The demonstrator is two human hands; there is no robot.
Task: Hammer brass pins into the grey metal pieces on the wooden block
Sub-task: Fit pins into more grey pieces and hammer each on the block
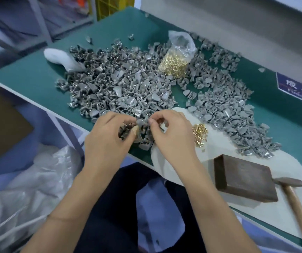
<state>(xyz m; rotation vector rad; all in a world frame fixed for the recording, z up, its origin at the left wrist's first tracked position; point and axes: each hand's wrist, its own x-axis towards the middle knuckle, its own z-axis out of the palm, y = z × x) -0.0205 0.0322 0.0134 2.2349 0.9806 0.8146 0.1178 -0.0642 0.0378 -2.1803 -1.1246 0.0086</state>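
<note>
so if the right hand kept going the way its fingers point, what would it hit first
Most likely the left hand: the right hand points leftward at the grey metal pieces pinched between them, which it already touches. Depth is unclear.

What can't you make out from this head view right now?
- What the left hand grips: fingers hide most of the grey pieces.
- Whether the right hand pinches a pin: too small.
- Hammer handle end: cut by the frame's edge.
- Blue label: blurred, cut off.
</note>
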